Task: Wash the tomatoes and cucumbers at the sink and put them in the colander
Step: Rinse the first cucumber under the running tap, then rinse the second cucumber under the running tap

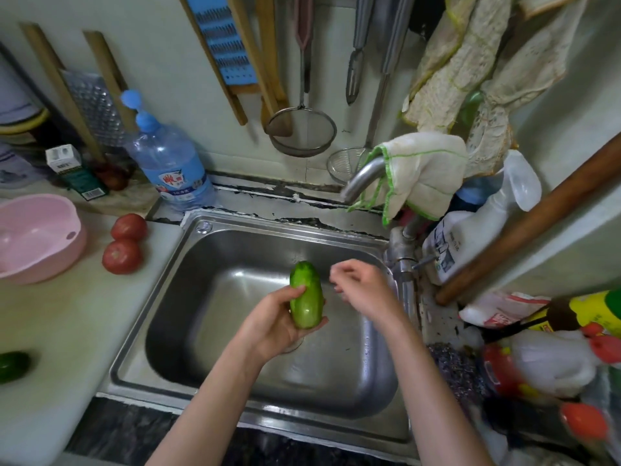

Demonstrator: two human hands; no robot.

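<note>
1. While a dark cucumber (11, 366) is lying at the left edge of the counter (67, 324), the left hand (275, 319) is gripping a pale cucumber (305, 297) upright over the sink (215, 393).
2. Right hand (364, 292) is hovering just beside it, fingers loosely curled, holding nothing.
3. A tomato (121, 256) and a second tomato (129, 227) are sitting by the sink's far-left corner; the pink colander (37, 237) is standing left of them.

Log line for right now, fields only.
left hand: grips cucumber over sink | right hand: beside it, holds nothing | tomatoes: two on counter by pink colander
</note>
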